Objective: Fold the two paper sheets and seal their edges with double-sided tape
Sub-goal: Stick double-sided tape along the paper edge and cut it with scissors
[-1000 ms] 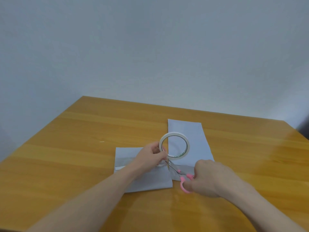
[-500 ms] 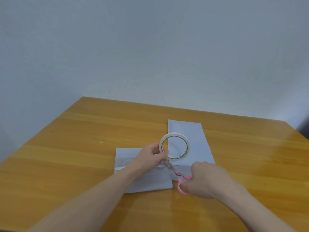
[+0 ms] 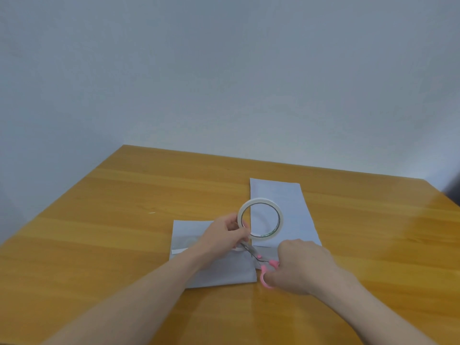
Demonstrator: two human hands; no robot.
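Observation:
Two folded white paper sheets lie on the wooden table (image 3: 124, 245): one (image 3: 286, 207) stretches away from me, the other (image 3: 189, 235) lies crosswise at its near left. My left hand (image 3: 224, 236) holds a white roll of double-sided tape (image 3: 260, 221) upright above the sheets. A strip of tape (image 3: 180, 250) runs along the left sheet toward that hand. My right hand (image 3: 296, 267) grips pink-handled scissors (image 3: 263, 267), whose blades (image 3: 247, 249) reach just under the roll, by my left fingers.
A plain pale wall rises behind the table. A tiny white scrap (image 3: 151, 212) lies on the wood at the left. A dark object (image 3: 454, 192) shows at the far right edge of the view.
My right hand has slid the scissors a little leftward and forward, so the blades sit closer under the tape roll. The left hand and roll have hardly moved.

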